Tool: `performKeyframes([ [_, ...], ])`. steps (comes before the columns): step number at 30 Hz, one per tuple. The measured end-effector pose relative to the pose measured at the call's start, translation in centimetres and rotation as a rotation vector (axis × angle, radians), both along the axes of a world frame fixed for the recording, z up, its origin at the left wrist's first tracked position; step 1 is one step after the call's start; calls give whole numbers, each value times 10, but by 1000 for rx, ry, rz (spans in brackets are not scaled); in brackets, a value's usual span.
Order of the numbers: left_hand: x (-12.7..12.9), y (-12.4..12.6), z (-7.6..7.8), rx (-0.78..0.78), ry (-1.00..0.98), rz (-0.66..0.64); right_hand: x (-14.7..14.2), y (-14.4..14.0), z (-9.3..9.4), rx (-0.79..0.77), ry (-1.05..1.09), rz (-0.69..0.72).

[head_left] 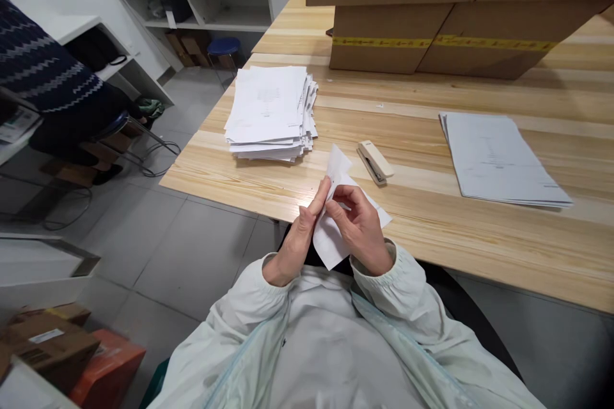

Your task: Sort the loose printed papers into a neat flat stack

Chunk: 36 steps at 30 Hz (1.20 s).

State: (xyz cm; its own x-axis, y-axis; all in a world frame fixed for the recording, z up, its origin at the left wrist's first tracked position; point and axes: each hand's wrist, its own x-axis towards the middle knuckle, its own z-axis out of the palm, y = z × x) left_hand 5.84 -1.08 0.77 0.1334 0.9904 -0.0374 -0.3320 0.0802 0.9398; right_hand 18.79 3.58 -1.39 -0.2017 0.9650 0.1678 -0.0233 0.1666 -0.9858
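Folded paper sheets (pixel 330 233) held upright at near table edge (pixel 268 195), above lap. Left hand (pixel 295 239) closed on left edge, fingers pinching near top. Right hand (pixel 362 227) grips right side, thumb and forefinger curled onto sheet. Stapler (pixel 375 162) just beyond on table. Tall paper stack (pixel 271 112) far left, flat paper pile (pixel 499 160) right, cardboard boxes (pixel 441 13) behind.

Both hands (pixel 330 230) pinching folded paper (pixel 336 204) (stapler (pixel 375 162) nearby)
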Motion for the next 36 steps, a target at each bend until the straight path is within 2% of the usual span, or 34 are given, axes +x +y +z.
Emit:
performKeyframes([
  [3,0,0,-3,55,-34,-18,2,0,0,-7,9,14],
  [8,4,3,-5,57,-88,54,1,-1,0,15,-35,-28],
  [12,3,12,-9,-72,-117,252,4,-3,4,-12,-51,-52],
  [15,-8,19,-12,-110,-138,423,20,-4,15,-66,65,-78],
  [17,-18,22,-12,-121,-146,482,38,-4,25,-106,176,-152],
  [21,-38,24,-9,-137,-132,475,75,-4,48,-174,319,-308],
  [25,-45,26,-6,-146,-125,419,91,-5,62,-125,287,-349],
  [28,-40,26,-6,-130,-98,399,81,-6,66,-25,206,-364],
  [31,-26,24,-5,-86,-83,401,54,-7,64,190,15,-330],
  [33,-14,21,-5,-55,-87,380,30,-7,60,280,-132,-216],
  [36,0,17,-5,-1,-54,382,-2,-4,47,285,-246,-26],
])
